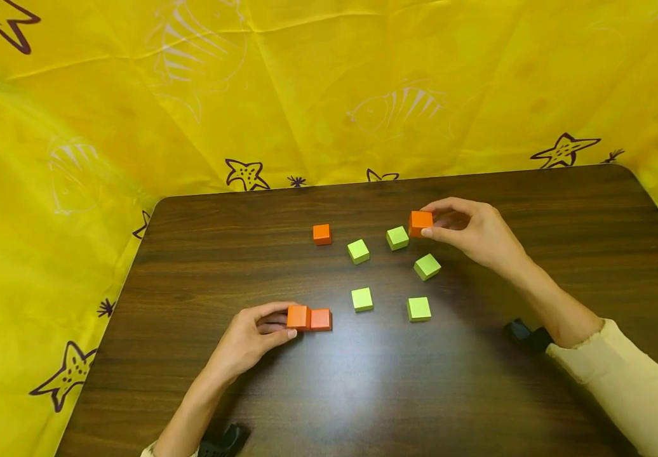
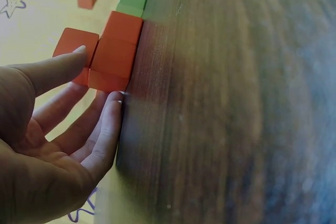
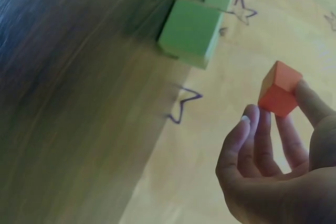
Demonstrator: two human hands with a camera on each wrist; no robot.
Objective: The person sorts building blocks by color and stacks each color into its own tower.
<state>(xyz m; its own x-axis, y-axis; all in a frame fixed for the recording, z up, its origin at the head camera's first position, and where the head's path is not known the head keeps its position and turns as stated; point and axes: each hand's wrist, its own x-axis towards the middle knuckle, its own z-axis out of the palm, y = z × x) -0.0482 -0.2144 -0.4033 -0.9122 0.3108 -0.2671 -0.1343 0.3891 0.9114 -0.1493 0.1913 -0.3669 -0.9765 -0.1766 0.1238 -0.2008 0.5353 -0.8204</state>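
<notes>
My left hand (image 1: 249,336) pinches an orange cube (image 1: 298,316) between thumb and fingertips. In the left wrist view that cube (image 2: 76,45) sits directly above a lower orange cube (image 2: 113,59); whether they touch, I cannot tell. Against the lower cube's right side is another orange cube (image 1: 321,320) on the table. My right hand (image 1: 474,231) grips a further orange cube (image 1: 421,223) by thumb and fingers. The right wrist view shows that cube (image 3: 281,88) raised off the table, beside a green cube (image 1: 397,237).
More light green cubes (image 1: 359,251) are spread across the middle of the dark wooden table (image 1: 220,254). A lone orange cube (image 1: 322,234) stands toward the back. A yellow patterned cloth (image 1: 306,95) hangs behind the table and at its sides.
</notes>
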